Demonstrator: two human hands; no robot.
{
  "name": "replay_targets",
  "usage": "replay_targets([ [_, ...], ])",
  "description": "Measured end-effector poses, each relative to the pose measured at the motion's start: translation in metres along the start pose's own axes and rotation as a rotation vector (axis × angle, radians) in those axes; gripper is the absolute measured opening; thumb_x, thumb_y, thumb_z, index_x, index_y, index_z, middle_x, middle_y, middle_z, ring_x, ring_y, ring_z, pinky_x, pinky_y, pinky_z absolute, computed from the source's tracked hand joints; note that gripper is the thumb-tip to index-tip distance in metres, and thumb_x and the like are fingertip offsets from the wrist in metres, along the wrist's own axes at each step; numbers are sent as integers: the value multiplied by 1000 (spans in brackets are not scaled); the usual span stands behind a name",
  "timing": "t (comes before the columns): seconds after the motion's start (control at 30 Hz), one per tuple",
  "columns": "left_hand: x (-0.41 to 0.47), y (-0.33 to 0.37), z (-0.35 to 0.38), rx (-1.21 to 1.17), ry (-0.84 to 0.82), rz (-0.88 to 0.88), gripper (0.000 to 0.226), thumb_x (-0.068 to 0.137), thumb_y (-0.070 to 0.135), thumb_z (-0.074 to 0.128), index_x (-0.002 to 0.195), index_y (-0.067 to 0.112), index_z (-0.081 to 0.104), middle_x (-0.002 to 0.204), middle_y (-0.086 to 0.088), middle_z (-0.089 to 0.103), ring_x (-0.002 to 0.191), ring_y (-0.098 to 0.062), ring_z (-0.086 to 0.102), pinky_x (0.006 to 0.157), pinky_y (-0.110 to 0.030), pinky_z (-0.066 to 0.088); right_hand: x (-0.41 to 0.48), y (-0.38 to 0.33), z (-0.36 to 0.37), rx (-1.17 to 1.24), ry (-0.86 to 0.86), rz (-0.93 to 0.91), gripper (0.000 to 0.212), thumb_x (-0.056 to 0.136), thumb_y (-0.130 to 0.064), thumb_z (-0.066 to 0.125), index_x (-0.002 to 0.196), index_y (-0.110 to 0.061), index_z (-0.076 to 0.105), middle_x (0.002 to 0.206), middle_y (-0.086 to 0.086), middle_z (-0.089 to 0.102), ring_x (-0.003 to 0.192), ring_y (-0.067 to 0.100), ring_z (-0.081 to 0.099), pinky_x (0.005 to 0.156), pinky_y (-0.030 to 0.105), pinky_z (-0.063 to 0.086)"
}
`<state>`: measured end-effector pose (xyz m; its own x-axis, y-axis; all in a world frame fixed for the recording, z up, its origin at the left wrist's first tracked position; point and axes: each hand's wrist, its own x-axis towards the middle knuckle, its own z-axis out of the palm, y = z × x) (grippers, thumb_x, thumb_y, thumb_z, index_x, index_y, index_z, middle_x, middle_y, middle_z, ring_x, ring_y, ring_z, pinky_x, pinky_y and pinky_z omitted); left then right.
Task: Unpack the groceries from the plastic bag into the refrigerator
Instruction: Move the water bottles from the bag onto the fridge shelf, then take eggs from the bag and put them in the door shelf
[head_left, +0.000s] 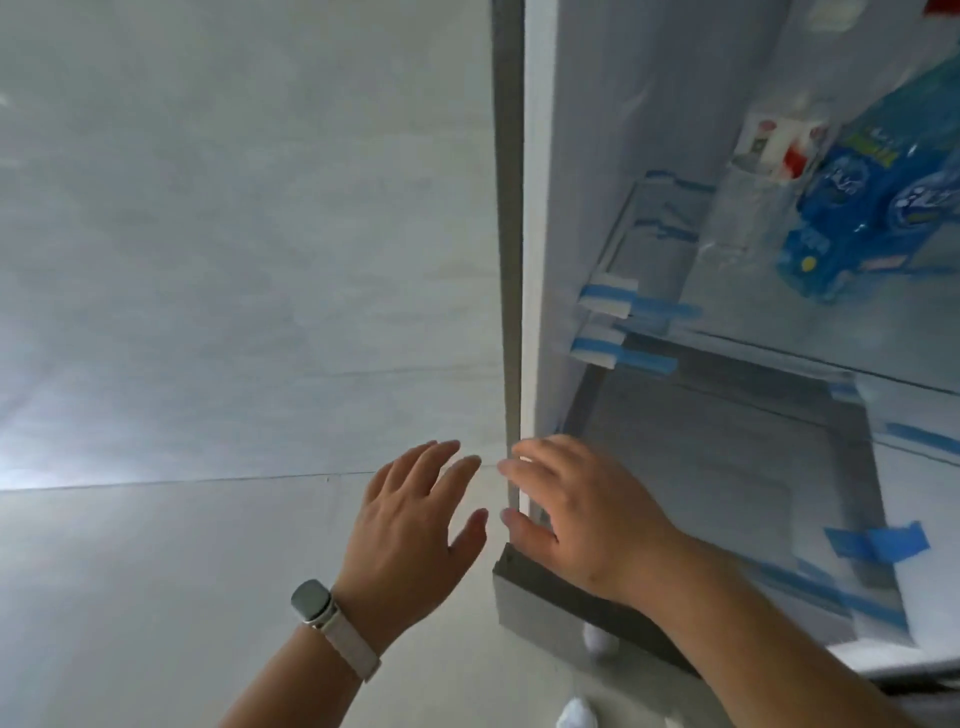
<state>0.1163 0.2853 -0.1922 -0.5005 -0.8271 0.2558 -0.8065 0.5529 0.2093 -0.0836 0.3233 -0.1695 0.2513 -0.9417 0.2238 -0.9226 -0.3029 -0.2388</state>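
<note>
The refrigerator (540, 218) stands open on the right, its grey left edge running down the middle of the view. On its glass shelf (779, 343) lies a blue plastic-wrapped pack of bottles (852, 218), with a small red and white carton (769, 145) behind it. My left hand (410, 525), with a watch on the wrist, hovers empty with fingers spread, left of the fridge edge. My right hand (576, 514) is also empty and spread, in front of the fridge's lower left corner. The plastic bag is not in view.
A pale tiled floor (208, 312) fills the left half. Blue tape strips (878, 540) and white foam blocks (608, 293) hold the shelves and the lower drawer. A white shoe tip (576, 714) shows at the bottom.
</note>
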Motion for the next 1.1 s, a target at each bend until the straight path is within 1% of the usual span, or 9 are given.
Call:
replay_targets([
  [0.1,-35,-33,-9,32,-21,-84,51,89,51,48,128,21,62,132,-2,63,124,-29,58,101,-44,47,12,-36,25,-51,-100,-32,42,89,-56,52,116,-28,65,121,-4,67,106,20,66,82,34,57],
  [0.2,-73,-70,-23,58,-21,-177,53,90,54,46,129,23,61,134,-2,62,126,-29,57,102,-44,46,26,-81,43,-58,-173,-85,44,90,-56,46,117,-27,63,122,-1,66,107,21,65,84,36,56],
  [0.3,-114,-108,-44,69,20,-275,54,89,56,46,130,24,61,135,-1,62,128,-28,55,104,-45,44,44,-132,54,-60,-190,-187,45,90,-53,44,117,-22,63,120,3,65,104,23,64,84,38,55],
  [0.43,-176,-157,-75,91,86,-397,56,91,57,43,133,24,59,139,-1,60,131,-27,52,107,-45,41,70,-209,67,-24,-176,-294,49,91,-50,42,122,-18,60,124,6,63,109,27,60,90,41,51],
  [0.6,-266,-205,-108,158,135,-605,56,90,59,42,134,27,58,139,0,60,131,-27,52,107,-44,40,92,-312,90,20,-190,-482,50,89,-50,42,120,-18,62,123,7,64,110,29,61,89,42,51],
  [0.73,-341,-223,-134,192,199,-817,58,91,59,40,134,25,59,138,-2,60,130,-29,54,106,-48,42,99,-393,108,18,-270,-672,52,89,-53,39,122,-20,60,127,6,63,114,30,60,92,43,49],
  [0.93,-437,-232,-156,255,283,-1153,57,89,57,41,132,25,59,138,-2,59,130,-30,53,105,-51,41,102,-507,136,30,-370,-997,66,87,-60,25,137,-25,49,142,-1,51,129,23,46,103,37,38],
  [1.0,-463,-231,-160,270,290,-1253,57,89,57,41,133,25,59,139,-2,58,131,-29,51,106,-50,40,101,-540,148,49,-380,-1097,65,88,-60,26,139,-26,48,143,-2,50,130,21,46,102,35,38],
  [1.1,-497,-233,-167,301,302,-1399,57,88,55,42,132,25,59,139,-3,58,130,-28,51,106,-51,41,102,-589,166,78,-425,-1239,57,94,-57,36,143,-27,44,147,-3,47,133,20,42,105,35,36],
])
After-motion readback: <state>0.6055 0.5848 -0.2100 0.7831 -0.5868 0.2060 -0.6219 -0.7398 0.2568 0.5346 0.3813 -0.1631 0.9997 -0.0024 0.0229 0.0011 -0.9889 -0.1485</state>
